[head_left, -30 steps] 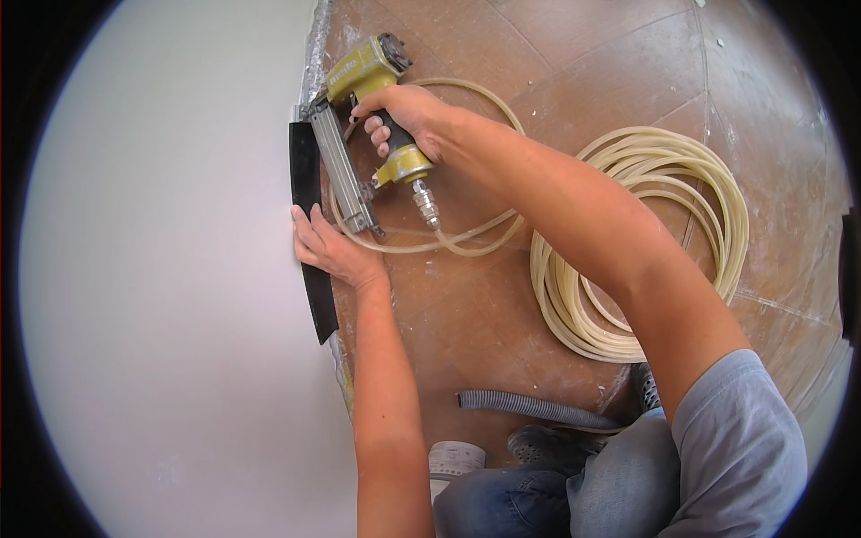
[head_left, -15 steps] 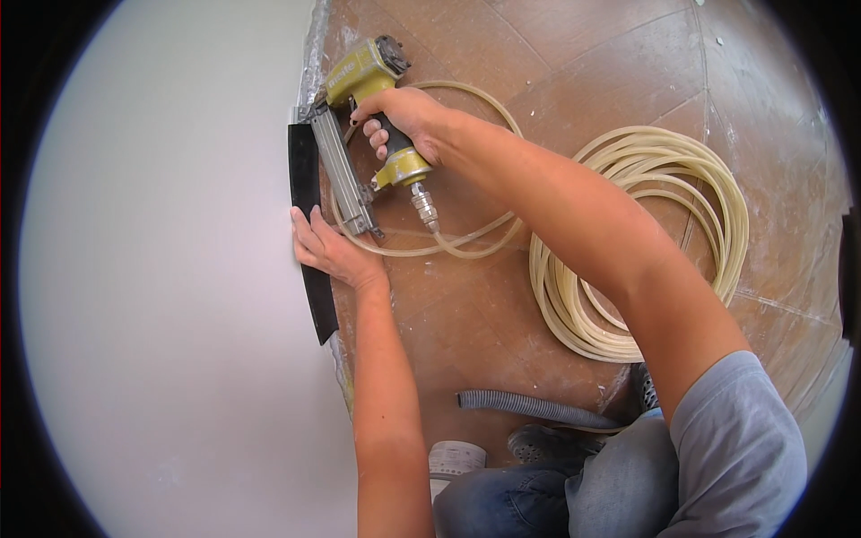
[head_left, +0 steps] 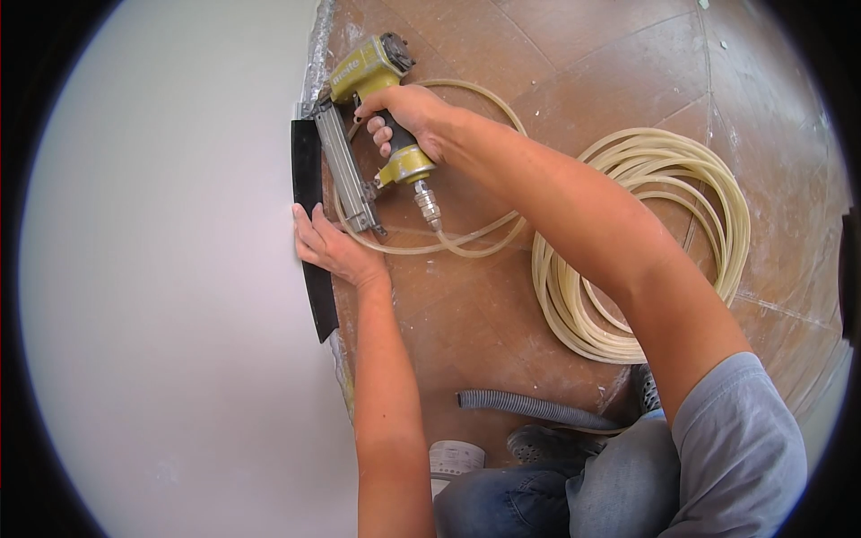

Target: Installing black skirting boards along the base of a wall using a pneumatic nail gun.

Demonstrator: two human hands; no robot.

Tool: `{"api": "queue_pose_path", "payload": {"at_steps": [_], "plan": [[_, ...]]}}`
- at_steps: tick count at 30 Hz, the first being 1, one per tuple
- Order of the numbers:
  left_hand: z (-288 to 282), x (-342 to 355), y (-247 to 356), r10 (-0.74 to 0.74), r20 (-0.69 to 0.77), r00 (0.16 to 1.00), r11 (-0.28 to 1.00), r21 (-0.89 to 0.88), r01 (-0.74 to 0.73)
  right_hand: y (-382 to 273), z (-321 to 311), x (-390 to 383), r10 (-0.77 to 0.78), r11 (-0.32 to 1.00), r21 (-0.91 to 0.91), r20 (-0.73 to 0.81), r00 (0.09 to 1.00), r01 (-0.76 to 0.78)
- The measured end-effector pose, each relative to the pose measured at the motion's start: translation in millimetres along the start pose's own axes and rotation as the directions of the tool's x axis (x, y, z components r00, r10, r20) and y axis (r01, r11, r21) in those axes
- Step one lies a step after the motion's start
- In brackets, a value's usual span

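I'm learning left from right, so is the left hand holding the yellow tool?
No, the right hand grips the yellow tool, while the left hand rests on the black strip.

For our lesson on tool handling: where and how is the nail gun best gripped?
Probably the nail gun's dark handle, from the right, as the right hand does: this narrow part lies between head and base, with the magazine on its left.

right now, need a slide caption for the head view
Right hand grips a yellow-green air nailer near one end of a black strip; left hand lies over it along a white wall.
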State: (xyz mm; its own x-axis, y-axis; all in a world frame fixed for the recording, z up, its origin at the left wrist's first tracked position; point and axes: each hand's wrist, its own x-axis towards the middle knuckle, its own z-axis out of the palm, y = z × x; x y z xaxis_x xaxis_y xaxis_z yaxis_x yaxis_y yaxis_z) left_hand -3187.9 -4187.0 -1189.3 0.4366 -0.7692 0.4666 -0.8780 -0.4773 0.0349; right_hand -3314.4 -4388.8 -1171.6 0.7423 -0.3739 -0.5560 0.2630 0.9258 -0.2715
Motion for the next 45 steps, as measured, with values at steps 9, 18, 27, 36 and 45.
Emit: {"api": "queue_pose_path", "payload": {"at_steps": [9,18,27,36,45], "plan": [[2.3,-1.4,-3.0,0.001,-0.003,1.000,1.000,-0.005,-0.001,1.0,-1.2,-0.8,0.002,1.000,-0.003,0.012,1.000,-0.002],[-1.2,0.9,1.0,0.006,-0.004,1.000,1.000,-0.027,-0.006,2.1,0.4,0.0,0.001,1.000,0.005,0.019,1.000,-0.001],[-2.3,-1.5,2.8,-0.014,0.010,1.000,0.999,-0.031,0.015,4.3,0.7,-1.2,-0.027,0.999,0.036,0.000,1.000,0.026],[-2.3,-0.6,1.2,0.006,0.004,1.000,1.000,0.001,-0.006,5.4,1.2,-2.2,-0.037,0.998,0.051,-0.007,0.999,0.037],[-2.2,-0.1,-0.9,0.015,0.003,1.000,1.000,0.003,-0.015,7.3,2.6,-1.9,-0.019,0.999,0.042,-0.011,1.000,0.020]]}}
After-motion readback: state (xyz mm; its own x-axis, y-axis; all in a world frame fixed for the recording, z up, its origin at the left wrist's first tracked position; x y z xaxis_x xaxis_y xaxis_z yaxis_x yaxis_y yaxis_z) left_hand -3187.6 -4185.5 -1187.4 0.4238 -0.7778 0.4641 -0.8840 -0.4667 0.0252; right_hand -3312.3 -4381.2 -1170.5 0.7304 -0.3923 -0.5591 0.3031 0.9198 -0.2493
